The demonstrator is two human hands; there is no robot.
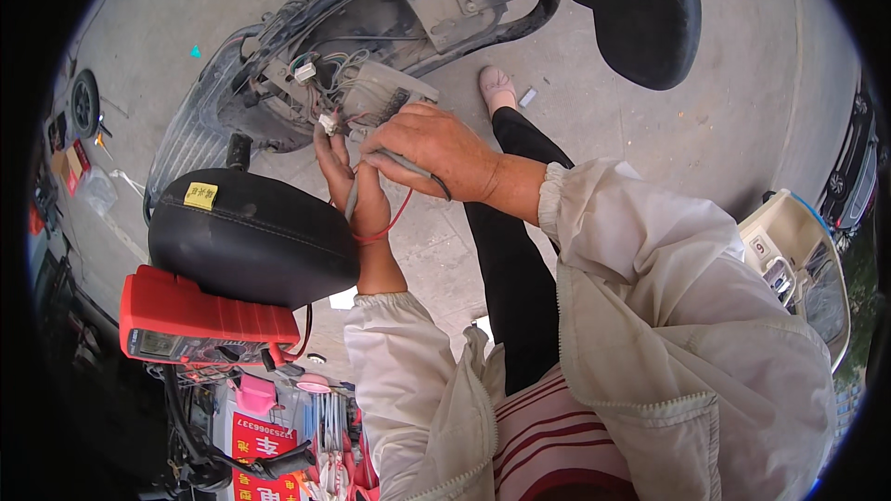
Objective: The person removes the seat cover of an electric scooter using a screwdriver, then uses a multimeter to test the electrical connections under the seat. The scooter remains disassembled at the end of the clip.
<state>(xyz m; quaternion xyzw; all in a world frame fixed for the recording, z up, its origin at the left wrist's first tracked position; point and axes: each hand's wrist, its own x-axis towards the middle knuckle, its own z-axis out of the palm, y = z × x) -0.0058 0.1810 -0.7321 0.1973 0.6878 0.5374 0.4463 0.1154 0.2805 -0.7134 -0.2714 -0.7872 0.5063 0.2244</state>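
My left hand (348, 176) reaches into a tangle of wires (343, 70) on a stripped scooter frame (399, 9). Its fingertips touch a white plug connector (329, 123), and a grey test probe (351, 197) with a red lead lies between its thumb and fingers. My right hand (436, 148), coming from the right, pinches a second grey test probe (401, 162) with a black lead. The fingers hide both probe tips. A red multimeter (204, 320) rests beside a black padded seat (251, 232) with a yellow sticker; its display is too small to read.
Another white connector (304, 72) sits among the wires. A large black padded piece (645, 14) juts out at upper right. My shoe (497, 85) stands near the frame. A cream scooter body (798, 269) is at right, handlebars (204, 464) at lower left, a wheel (85, 104) at far left.
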